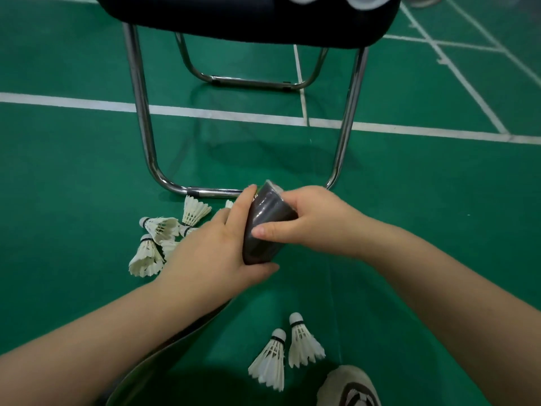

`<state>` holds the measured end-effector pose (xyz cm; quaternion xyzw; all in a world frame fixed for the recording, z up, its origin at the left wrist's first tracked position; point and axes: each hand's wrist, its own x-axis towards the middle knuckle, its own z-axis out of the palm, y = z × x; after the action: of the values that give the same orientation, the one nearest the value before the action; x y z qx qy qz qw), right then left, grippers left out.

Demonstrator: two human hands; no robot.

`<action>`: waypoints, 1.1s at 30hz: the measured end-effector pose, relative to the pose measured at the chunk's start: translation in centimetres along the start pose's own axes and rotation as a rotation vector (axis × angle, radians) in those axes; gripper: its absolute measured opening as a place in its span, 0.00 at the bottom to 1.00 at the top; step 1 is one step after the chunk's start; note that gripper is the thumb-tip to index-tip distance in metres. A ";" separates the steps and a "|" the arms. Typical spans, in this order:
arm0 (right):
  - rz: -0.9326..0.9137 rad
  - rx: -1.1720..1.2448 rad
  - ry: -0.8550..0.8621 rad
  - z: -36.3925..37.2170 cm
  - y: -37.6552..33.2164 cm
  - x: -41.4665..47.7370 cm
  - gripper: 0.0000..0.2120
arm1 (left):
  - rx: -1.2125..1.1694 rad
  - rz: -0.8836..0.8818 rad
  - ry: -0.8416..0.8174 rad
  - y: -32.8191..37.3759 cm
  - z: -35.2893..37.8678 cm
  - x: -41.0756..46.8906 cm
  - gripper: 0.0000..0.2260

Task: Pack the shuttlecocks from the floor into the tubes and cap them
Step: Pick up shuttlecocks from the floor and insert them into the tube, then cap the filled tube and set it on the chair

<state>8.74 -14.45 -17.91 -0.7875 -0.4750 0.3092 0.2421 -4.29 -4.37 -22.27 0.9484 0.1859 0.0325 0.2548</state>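
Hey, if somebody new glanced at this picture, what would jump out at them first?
The left hand and right hand both grip a dark tube at the centre. White shuttlecocks lie clustered on the green floor to its left, two more near the bottom edge. A chrome-legged chair stands behind.

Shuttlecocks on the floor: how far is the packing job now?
Done: no finished tube is in view. In hand: the left hand and right hand grip one dark tube, contents hidden. Left: a cluster of shuttlecocks by the chair and two shuttlecocks near the shoe lie loose.
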 end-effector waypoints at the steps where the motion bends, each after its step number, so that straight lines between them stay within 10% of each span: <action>1: -0.044 0.003 0.071 -0.4 -0.7 -0.5 0.12 | -0.025 0.009 0.018 0.2 -0.8 -0.1 0.48; 11: -0.422 -0.214 0.651 -6.6 -11.7 -2.9 0.13 | -0.276 0.140 0.338 2.9 -12.6 0.1 0.45; 33: -0.643 -0.216 0.809 -11.0 -27.4 -3.6 0.13 | -0.414 0.101 0.770 3.6 -24.8 -3.7 0.45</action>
<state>-1.03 -6.80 9.16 -0.6789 -0.5904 -0.1602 0.4061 -10.41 3.01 1.17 0.8040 0.2103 0.4324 0.3500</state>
